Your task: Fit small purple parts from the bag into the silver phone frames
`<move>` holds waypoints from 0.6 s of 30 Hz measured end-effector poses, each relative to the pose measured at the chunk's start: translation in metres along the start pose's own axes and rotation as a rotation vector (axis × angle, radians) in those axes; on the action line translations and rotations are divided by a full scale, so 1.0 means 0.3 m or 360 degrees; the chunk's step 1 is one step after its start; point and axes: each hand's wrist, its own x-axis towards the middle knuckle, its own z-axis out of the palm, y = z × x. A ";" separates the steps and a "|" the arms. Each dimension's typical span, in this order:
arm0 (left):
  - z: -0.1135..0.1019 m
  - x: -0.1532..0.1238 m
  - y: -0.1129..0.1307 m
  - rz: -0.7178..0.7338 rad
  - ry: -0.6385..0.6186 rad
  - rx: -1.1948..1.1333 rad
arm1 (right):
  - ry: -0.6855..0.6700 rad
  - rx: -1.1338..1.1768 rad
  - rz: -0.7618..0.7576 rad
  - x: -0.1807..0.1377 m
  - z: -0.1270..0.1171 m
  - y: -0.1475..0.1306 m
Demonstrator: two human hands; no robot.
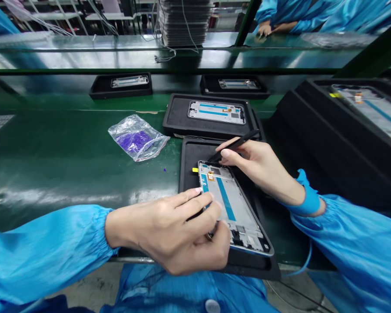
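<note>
A phone frame (244, 208) with a silver inner face and blue strips lies at a slant on a black foam tray (190, 152) at the table's front edge. My left hand (179, 226) is closed over the frame's left side, its fingers curled round a small dark metallic object (210, 235) that they mostly hide. At the frame's top edge, my right hand (257, 163) grips a slim black pointed tool (239, 141), its tip down by the top edge. A yellow tab (195, 170) sticks out at the frame's upper left.
Behind stands another black tray with a phone frame (215, 112). A clear bag (137, 138) of purple pieces lies left of it. Two smaller trays (120, 87) sit further back. Stacked black trays (313, 130) rise on the right. Across the bench, a co-worker's hands (265, 29) show.
</note>
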 end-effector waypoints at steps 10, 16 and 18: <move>0.001 0.000 0.000 0.0007 0.0018 -0.0054 | 0.0002 0.0166 0.0130 0.006 0.001 -0.003; -0.007 0.000 -0.005 0.0022 -0.0030 -0.0025 | 0.0025 0.0237 0.0155 0.004 0.005 -0.010; -0.007 -0.002 -0.006 0.0037 -0.0042 -0.0016 | 0.0029 0.0274 0.0173 0.004 0.005 -0.011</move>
